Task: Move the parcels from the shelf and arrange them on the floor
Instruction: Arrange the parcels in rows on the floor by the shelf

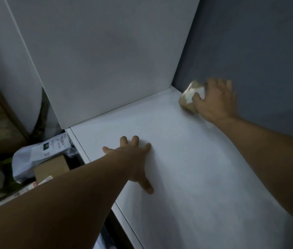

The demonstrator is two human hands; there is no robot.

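- Rested the left hand (135, 159) palm-down on the smooth white shelf board (187, 168), near its front-left edge, with fingers straight and spread, thumb stuck out toward the near side, and nothing held.
- Gripped, with the right hand (215, 101), a small brown tape-wrapped parcel with a crumpled white label (189, 97) — fingers and thumb curled round it from the right.
- Found that parcel low in the board's far right corner, just beside the dull grey-blue wall (258, 51); could not tell through the motion blur whether it touched the board.
- Held the 2 hands well apart, with a stretch of board between them.
- Faced a plain white upright panel (106, 60) closing the shelf at the back left.
- Noted more parcels down on the floor to the left, below the board's edge: 1 crumpled white plastic mailer bag with a black label (39, 155), touching 1 plain brown cardboard box (52, 168) on its near side, and other packages around them — too dim to make out.
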